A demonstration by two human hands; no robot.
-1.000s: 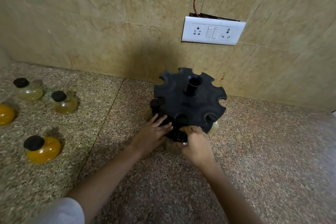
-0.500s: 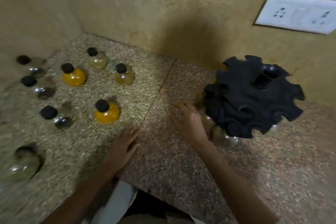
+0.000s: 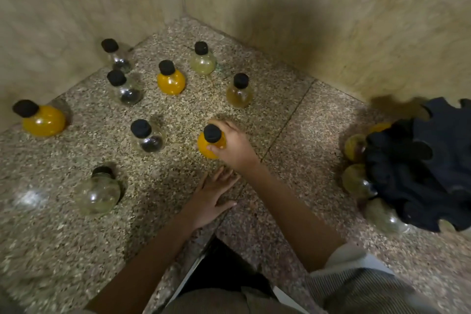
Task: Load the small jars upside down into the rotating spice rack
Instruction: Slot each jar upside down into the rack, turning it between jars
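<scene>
Orange jar sits gripped in right hand, above left hand.

— Where does the spice rack stand?
— At the far right of the countertop, near the back wall, with jars hanging upside down along its left edge.
— And the loose jars?
— Upright, scattered over the left half, back into the corner.
— The hands?
— The right hand wraps the jar nearest the middle. The left hand lies flat on the counter just in front of it.
</scene>
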